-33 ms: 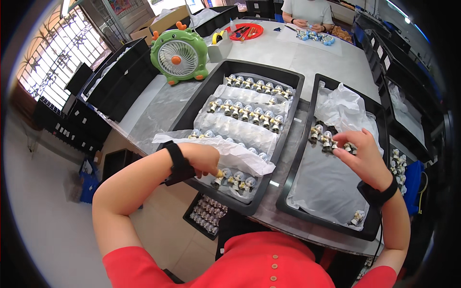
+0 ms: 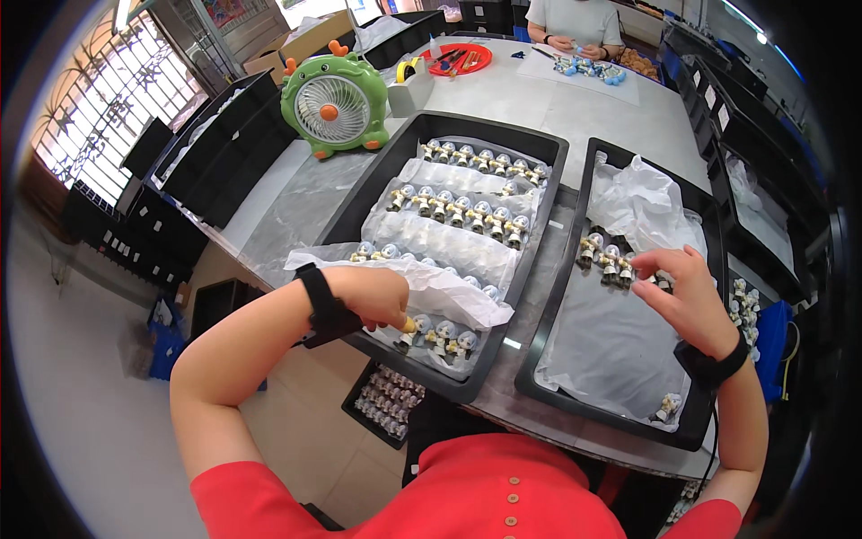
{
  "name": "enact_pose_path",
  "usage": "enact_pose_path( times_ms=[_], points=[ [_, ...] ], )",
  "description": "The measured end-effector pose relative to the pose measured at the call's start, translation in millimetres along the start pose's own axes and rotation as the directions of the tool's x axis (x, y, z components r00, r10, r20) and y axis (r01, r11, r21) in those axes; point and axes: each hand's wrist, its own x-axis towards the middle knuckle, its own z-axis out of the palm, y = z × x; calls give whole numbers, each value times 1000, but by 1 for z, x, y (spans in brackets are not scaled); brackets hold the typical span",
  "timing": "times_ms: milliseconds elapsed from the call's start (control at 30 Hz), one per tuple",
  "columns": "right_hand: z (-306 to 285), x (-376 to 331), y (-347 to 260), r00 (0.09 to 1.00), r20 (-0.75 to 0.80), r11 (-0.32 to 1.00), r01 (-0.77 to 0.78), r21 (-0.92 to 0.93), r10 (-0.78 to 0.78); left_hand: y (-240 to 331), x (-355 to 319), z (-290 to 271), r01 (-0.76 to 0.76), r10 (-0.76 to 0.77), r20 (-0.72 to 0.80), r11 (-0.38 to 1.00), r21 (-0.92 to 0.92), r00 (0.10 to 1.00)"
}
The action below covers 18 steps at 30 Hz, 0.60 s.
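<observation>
My left hand (image 2: 375, 296) reaches over the near left corner of the left black tray (image 2: 467, 392). Its fingers are closed at a small figurine (image 2: 420, 325) with pale blue hair and a yellow part, at the end of the front row; the grip is partly hidden. Beside it stand more such figurines (image 2: 446, 333). White tissue paper (image 2: 449, 295) partly covers the row behind. Over the right black tray (image 2: 530, 382), my right hand (image 2: 687, 292) is open, thumb and forefinger apart, close to a cluster of figurines (image 2: 611, 262), some hidden behind the hand.
A lone figurine (image 2: 666, 409) lies at the right tray's near corner, and crumpled tissue (image 2: 637, 199) at its far end. A green fan (image 2: 337, 103) and a red tool tray (image 2: 462, 59) stand farther back. Across the table, a person (image 2: 575, 31) handles small blue pieces.
My right hand has shifted very slightly to the right, away from the cluster of figurines. My left hand stays almost in place.
</observation>
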Motion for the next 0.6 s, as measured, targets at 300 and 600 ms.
enact_pose_path(
  times_ms=[300, 600],
  points=[
    [-25, -42, 44, 985, 94, 989, -138, -50, 142, 29, -18, 11, -223, 330, -707, 944, 243, 626],
    [-24, -69, 65, 904, 394, 976, -97, -193, 167, 32, -15, 28, -236, 298, -354, 949, 207, 887]
  ],
)
